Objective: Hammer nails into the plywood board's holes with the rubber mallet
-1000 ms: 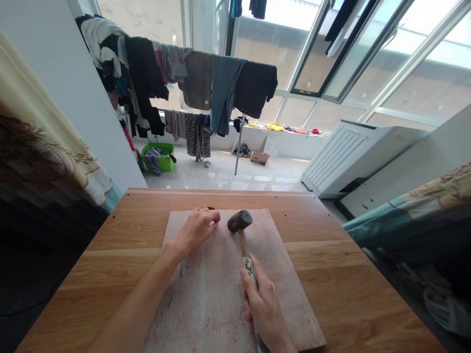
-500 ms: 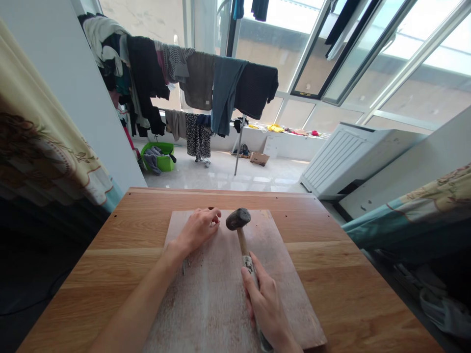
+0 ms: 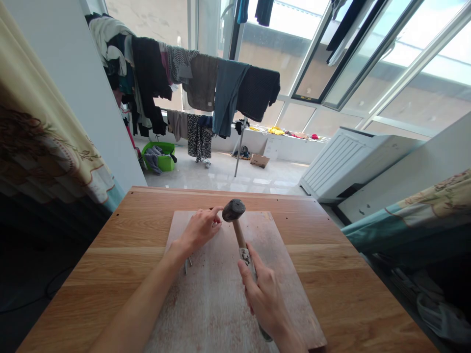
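Observation:
My right hand (image 3: 265,289) is wrapped round the handle of a mallet (image 3: 234,211) with a dark head and a wooden shaft. The mallet head is raised over the far part of a worn, pale wooden board (image 3: 217,304). Close to its left, my left hand (image 3: 200,225) rests at the board's far edge with fingers curled together and the index finger stretched out. What those fingers hold, if anything, is mostly hidden. A few thin metal nails (image 3: 186,266) lie on the board beside my left forearm.
The board lies on a wooden table (image 3: 349,274). Beyond the table's far edge are a drying rack with clothes (image 3: 200,81), a green basin (image 3: 167,159) and a small cardboard box (image 3: 259,160). Curtains (image 3: 55,132) hang at the sides, and a white cabinet-like appliance (image 3: 346,157) leans into view.
The mallet and my right hand have moved slightly up and left, bringing the head nearer my left hand. My left index finger has stretched out more. The camera view has shifted a little.

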### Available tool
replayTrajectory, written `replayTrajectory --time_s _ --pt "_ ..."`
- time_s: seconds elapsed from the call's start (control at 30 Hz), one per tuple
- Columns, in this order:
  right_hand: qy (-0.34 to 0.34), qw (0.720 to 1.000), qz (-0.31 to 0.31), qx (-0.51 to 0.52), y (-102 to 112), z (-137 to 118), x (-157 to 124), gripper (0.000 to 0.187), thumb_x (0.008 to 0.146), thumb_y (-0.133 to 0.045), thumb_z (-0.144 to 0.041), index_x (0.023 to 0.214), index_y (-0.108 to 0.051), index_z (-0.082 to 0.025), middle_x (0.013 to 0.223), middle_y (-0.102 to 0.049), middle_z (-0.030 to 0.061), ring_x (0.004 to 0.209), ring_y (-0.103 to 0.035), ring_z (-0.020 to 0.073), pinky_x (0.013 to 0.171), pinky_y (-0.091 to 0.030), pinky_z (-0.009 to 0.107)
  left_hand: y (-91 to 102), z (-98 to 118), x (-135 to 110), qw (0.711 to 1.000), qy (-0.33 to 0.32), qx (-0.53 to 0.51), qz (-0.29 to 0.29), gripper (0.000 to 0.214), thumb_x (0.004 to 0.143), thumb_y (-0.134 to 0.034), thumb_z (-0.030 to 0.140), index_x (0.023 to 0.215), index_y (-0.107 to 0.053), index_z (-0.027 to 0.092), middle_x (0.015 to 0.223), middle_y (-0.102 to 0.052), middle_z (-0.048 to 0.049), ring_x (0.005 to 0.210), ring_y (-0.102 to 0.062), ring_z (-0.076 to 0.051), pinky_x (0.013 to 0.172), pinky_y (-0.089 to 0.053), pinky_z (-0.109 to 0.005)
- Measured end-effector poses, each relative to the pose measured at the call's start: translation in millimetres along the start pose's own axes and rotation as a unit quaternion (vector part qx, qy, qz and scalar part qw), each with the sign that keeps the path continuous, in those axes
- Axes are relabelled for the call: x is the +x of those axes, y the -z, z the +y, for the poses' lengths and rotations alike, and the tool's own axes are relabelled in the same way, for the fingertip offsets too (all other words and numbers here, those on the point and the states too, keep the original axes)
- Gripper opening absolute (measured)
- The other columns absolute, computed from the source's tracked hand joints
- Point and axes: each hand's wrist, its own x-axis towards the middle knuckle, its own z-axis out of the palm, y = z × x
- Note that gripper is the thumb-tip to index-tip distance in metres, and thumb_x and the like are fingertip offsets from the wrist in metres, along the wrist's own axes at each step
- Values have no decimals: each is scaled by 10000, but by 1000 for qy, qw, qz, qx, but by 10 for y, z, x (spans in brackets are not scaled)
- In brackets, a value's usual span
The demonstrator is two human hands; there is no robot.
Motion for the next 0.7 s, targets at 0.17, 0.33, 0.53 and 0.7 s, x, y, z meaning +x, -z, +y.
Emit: replayTrajectory --time_s 0.17,0.33,0.53,0.7 --pt "-2 1000 -2 -3 14 16 0 754 973 -460 -681 1546 -508 -193 505 -590 -38 358 -542 174 371 -470 266 -2 -5 4 1000 4 -6 0 480 864 -678 117 1310 -593 272 939 -794 29 906 -732 -205 898 -496 -323" --pt "-9 1000 -6 -8 24 17 -2 765 982 -444 -681 1553 -496 -174 490 -572 -41 363 -548 175 369 -466 258 -8 -9 4 1000 5 -2 -4 466 865 -677 121 1301 -607 270 941 -795 24 918 -729 -218 905 -499 -341" --pt "-9 1000 8 -16 4 -1 -12 774 979 -416 -696 1539 -512 -169 482 -565 -44 350 -538 175 369 -460 263 15 12 -2 1000 9 3 -8 487 862 -677 117 1317 -595 266 959 -797 18 923 -727 -216 925 -493 -341" --pt "-4 999 6 -38 -10 10 -7 755 987 -407 -688 1550 -502 -193 567 -659 -7 423 -616 197 431 -515 285 36 31 -6 1000 13 5 -10 506 854 -676 123 1330 -582 266 977 -801 11 924 -724 -218 930 -494 -339"
